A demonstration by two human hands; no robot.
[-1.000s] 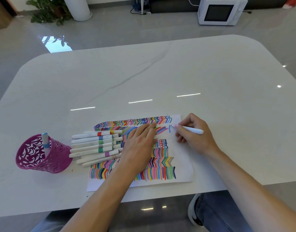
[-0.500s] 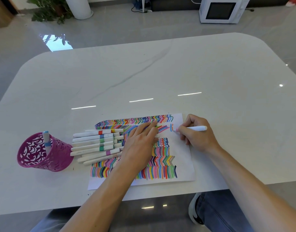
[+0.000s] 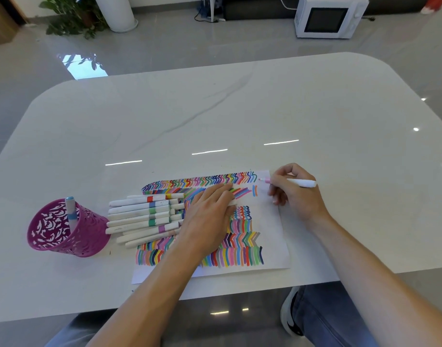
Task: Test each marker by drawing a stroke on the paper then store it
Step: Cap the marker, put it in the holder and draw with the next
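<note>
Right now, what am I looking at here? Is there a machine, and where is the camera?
No machine: a person works with bare hands, and the one picture comes from a camera worn on their head, looking down. On the white table lies a sheet of paper full of coloured strokes. The right hand holds a pink-tipped marker at the paper's top right corner. The left hand lies flat on the sheet. Beside it is a row of markers, and a purple cup holds one blue marker.
</note>
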